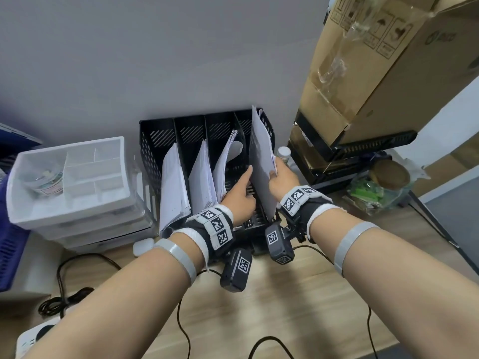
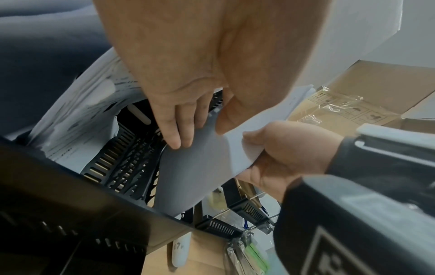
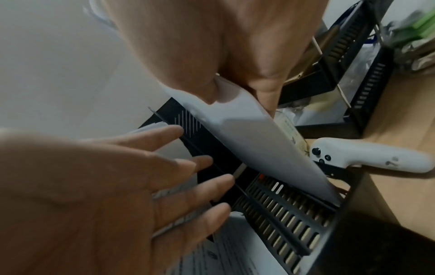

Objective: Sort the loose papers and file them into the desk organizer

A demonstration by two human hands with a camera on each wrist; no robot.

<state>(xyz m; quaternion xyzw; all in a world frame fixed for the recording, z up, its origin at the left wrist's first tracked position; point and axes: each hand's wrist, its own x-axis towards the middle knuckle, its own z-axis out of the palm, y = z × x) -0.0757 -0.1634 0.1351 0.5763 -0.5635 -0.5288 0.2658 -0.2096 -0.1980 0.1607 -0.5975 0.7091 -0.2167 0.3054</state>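
1. Head view: a sheaf of papers is pinched at its right edge by the right hand, thumb on the near face and fingers behind, and is stood in the rightmost slot of the black desk organizer. The left hand is laid open, fingers straight, against the sheaf's left face. Filed papers are seen in the three slots to the left. Handling pictograms are printed on a cardboard box; its logo is too blurred to be read.

2. Left wrist view: the left hand's fingertips are pressed on the bowed sheaf above the slot's slatted wall. Printed lines on the filed sheets cannot be read. A "7" is marked on a white controller below.

3. Right wrist view: the sheaf's lower edge is seen reaching toward the slot floor; whether it is seated cannot be told. A buckled or creased sheaf could be caused by downward pushing while it is bowed, and a corner could be caught on the slats. If it were released early, it might tip out toward the controller just beside the organizer.
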